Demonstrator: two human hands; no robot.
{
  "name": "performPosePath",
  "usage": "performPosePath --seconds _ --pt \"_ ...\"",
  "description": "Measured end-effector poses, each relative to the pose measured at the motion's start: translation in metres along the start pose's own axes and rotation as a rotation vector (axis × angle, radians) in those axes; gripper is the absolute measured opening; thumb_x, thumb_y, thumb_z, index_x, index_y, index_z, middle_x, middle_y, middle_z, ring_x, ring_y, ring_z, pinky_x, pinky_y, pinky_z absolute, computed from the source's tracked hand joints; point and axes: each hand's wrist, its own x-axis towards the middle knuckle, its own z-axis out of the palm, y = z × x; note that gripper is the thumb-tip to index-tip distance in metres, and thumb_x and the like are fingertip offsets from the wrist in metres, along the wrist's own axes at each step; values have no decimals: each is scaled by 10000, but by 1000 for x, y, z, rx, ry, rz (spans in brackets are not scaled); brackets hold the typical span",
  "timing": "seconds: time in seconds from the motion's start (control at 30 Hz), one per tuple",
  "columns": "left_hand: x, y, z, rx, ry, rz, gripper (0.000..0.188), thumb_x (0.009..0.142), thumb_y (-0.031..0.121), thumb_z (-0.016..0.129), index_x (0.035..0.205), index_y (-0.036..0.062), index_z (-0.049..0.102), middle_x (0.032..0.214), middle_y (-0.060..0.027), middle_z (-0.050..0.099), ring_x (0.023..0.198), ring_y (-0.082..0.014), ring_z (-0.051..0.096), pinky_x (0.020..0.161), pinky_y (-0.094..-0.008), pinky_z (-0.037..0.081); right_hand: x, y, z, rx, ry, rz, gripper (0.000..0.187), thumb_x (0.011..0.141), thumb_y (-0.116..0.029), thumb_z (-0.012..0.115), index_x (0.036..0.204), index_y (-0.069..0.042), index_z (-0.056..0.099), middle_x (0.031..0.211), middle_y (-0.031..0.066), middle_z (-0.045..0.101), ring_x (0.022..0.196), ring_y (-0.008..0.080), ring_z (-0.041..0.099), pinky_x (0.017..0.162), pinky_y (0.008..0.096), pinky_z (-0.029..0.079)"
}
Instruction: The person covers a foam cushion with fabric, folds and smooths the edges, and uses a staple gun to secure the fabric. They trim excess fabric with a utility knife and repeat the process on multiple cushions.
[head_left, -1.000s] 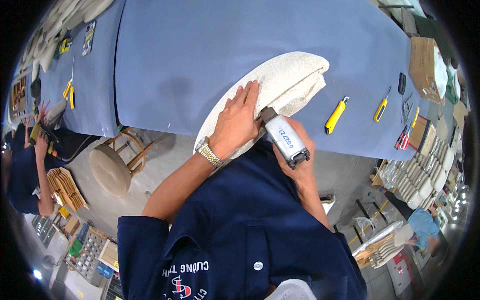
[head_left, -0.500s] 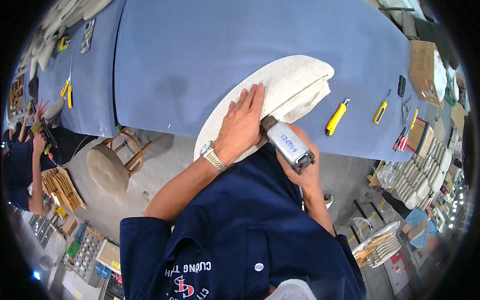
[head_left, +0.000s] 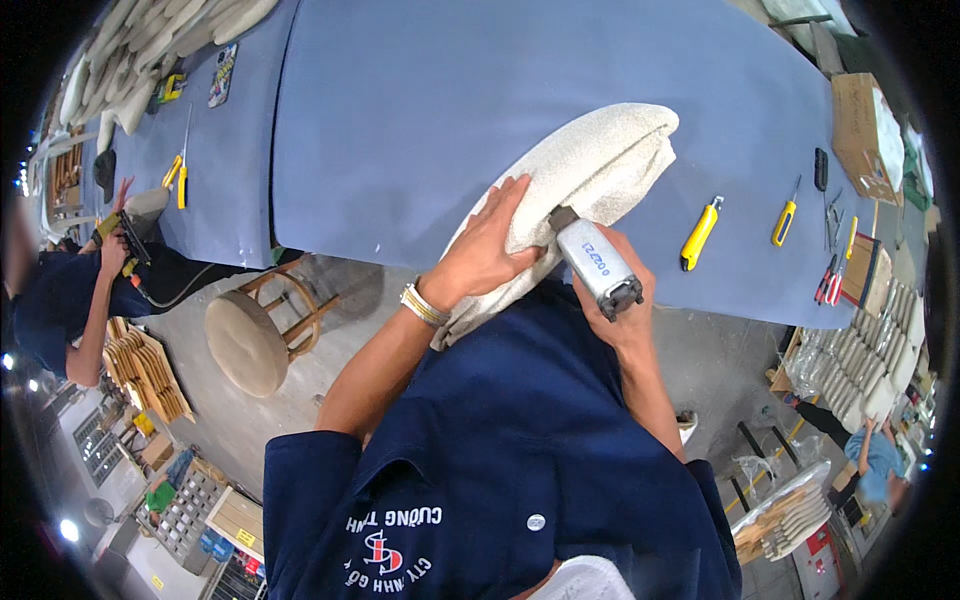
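A cream fabric-covered cushion (head_left: 572, 150) with a curved outline leans tilted over the near table edge, against my body. My left hand (head_left: 485, 245) holds it by its left side, fingers along the fabric and thumb spread toward the middle. A wristwatch sits on that wrist. My right hand (head_left: 628, 290) is wrapped round a grey staple gun (head_left: 597, 262). The gun's dark nose reaches the folded fabric just right of my left thumb; whether it touches cannot be made out. The gun's body hides its handle and most of my right fingers.
On the blue table (head_left: 420, 100), right of the cushion, lie a yellow utility knife (head_left: 702, 235), a yellow screwdriver (head_left: 785, 220) and red-handled pliers (head_left: 830, 283). A cardboard box (head_left: 862, 135) stands at far right. A round stool (head_left: 247, 343) and a co-worker (head_left: 60, 310) are at left.
The cushion has tipped up from lying flatter, its fabric now folded over more. My left thumb has spread out on it. The staple gun remains at the fabric in my right hand. The view has shifted slightly.
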Motion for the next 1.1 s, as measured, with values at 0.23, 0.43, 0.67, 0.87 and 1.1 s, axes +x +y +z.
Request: performPosePath --seconds 0.23,0.43,0.67,0.87,1.1 --pt "-5 4 10 146 33 -27 924 892 253 719 1631 25 213 1631 -297 340 1538 -461 274 1239 -483 328 -11 14 -2 6 -23 20 513 771 -43 769 1274 -11 674 1174 185 736 1049 336 732 902 362 570" --pt "0 13 23 170 61 -51 949 855 168 741 1632 22 216 1652 -261 325 1542 -415 298 1228 -482 354 -11 9 -9 -38 -92 32 502 810 -36 767 1297 20 656 1152 164 743 1018 268 746 907 344 565" --pt "3 14 25 190 82 -26 945 846 127 751 1627 27 229 1669 -213 318 1538 -402 317 1219 -529 364 -14 13 -5 -16 -55 34 523 769 -30 760 1284 -14 668 1166 184 736 1047 348 733 907 368 571" --pt "-4 16 21 216 94 -42 938 849 102 744 1627 30 226 1670 -219 314 1540 -406 309 1219 -522 366 -22 9 -1 -37 -110 34 492 803 -33 763 1283 3 663 1165 170 735 1034 294 732 917 350 560" --pt "4 3 13 149 135 45 903 875 121 738 1630 46 247 1684 -229 276 1560 -398 269 1248 -491 320 -6 15 16 52 -91 -4 575 752 -21 763 1315 -52 648 1160 187 731 1080 367 728 915 364 557"
